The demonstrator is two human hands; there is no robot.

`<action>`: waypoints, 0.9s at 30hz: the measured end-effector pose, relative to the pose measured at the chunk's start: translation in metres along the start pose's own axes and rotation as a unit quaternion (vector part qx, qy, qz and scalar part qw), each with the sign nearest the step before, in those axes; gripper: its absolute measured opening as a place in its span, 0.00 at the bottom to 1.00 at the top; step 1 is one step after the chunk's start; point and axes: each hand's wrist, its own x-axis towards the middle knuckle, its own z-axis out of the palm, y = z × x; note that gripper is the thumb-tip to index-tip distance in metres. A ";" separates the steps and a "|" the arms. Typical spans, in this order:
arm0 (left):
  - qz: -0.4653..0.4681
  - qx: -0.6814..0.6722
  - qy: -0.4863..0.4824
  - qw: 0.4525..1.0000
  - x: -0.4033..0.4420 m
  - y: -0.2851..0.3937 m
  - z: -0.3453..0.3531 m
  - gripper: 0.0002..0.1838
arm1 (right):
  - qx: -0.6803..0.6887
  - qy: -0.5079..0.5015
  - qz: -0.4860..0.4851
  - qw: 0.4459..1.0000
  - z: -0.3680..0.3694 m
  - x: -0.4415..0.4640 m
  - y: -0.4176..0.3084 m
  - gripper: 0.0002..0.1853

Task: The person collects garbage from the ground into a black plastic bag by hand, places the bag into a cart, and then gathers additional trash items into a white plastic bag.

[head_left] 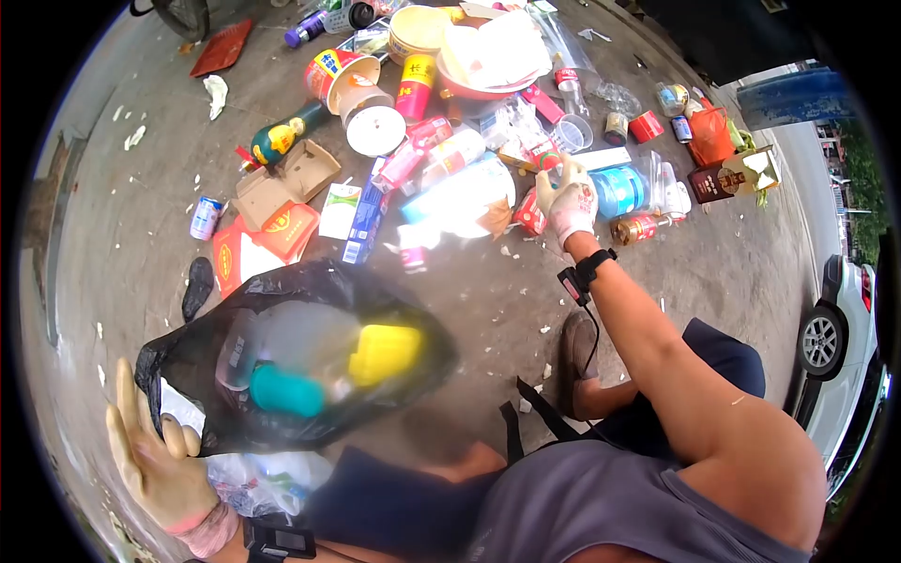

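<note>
While containers (286, 390) sit in the bag (324, 281), many more lie outside. Left grip (167, 469) holds the bag; right grip (572, 205), can't tell.

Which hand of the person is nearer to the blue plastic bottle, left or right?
Right. The right hand is just beside the blue plastic bottle; the left hand is far from it, at the edge of the black plastic bag.

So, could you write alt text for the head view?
A person's right hand is among packaging on the ground, by a blue bottle; the left hand is at a black bag holding a yellow item and a teal item.
</note>
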 end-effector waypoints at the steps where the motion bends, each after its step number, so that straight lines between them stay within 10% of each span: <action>1: 0.004 0.011 0.010 1.000 0.000 -0.001 0.001 0.32 | -0.023 0.021 0.009 0.999 0.007 0.011 0.004 0.36; 5: 0.018 0.020 -0.021 0.999 0.002 -0.004 0.005 0.32 | -0.005 -0.213 0.178 0.961 0.036 0.049 0.016 0.44; 9: -0.059 -0.102 0.076 0.990 0.003 0.009 0.027 0.28 | 0.159 -0.190 0.183 0.951 0.046 0.035 0.010 0.35; 12: -0.060 -0.134 0.041 0.988 0.006 0.010 0.022 0.29 | 0.481 -0.182 0.094 0.852 0.024 -0.006 -0.036 0.22; 18: -0.078 -0.103 0.084 0.988 0.006 0.015 0.034 0.31 | 0.335 -0.403 -0.348 0.777 -0.073 -0.112 -0.167 0.39; 22: -0.074 -0.132 0.062 0.986 0.001 0.017 0.021 0.28 | 0.272 -0.491 -0.419 0.714 -0.090 -0.173 -0.263 0.48; 27: -0.033 -0.031 0.166 0.985 -0.027 0.015 -0.033 0.22 | 0.438 -0.283 -0.367 0.770 -0.086 -0.159 -0.283 0.24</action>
